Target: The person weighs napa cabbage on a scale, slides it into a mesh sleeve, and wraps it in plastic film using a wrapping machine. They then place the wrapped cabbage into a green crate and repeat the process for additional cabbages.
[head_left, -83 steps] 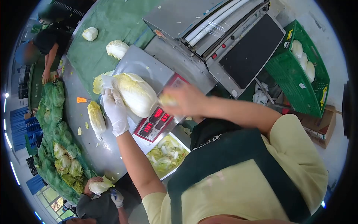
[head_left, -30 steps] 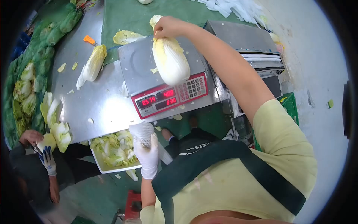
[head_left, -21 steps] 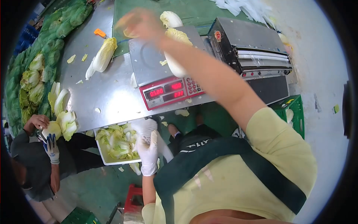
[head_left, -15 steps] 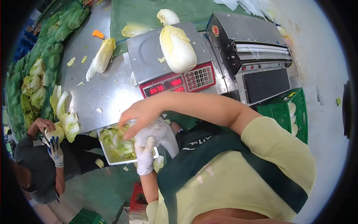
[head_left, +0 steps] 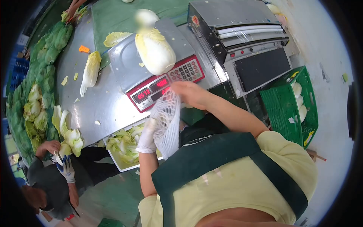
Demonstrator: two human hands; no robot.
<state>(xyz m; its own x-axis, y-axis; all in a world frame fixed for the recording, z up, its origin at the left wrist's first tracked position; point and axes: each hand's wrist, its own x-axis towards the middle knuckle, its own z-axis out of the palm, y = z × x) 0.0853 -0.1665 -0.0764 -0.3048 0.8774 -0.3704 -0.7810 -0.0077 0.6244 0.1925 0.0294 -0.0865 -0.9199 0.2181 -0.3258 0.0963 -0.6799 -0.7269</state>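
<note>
Got a white net (head_left: 167, 126) stretched between both sets of fingers, lower part against gloved left hand (head_left: 146, 137), upper end at bare right hand (head_left: 191, 94). Can't tell if left fingers are curled or straight, hidden behind or inside the mesh. Can see right fingers reaching to the upper end, can't tell if pinching it or pushed in.

Just below left fingers, partly covered by the glove: see a white tub (head_left: 124, 169) filled with cut leaves (head_left: 124, 145). Just beyond right fingertips: see a scale (head_left: 187, 72), reading 0.573 in red. Farther past those fingertips: see a big cabbage (head_left: 155, 53) lying on the scale, yellow end away from the fingers, apart from both hands. Blurred behind it: see another pale cabbage (head_left: 147, 17).

Up and left of left fingers: see a slim cabbage (head_left: 90, 70) on the metal table (head_left: 102, 109), then an orange handle (head_left: 84, 49) past it. Right of right fingers: see a wrapping machine (head_left: 234, 11), and a green crate (head_left: 278, 109) with white cabbages (head_left: 297, 90) inside.

Well left of left fingers: see a co-worker's gloved hand (head_left: 67, 170) at a cabbage piece, near green net sacks (head_left: 45, 49).
</note>
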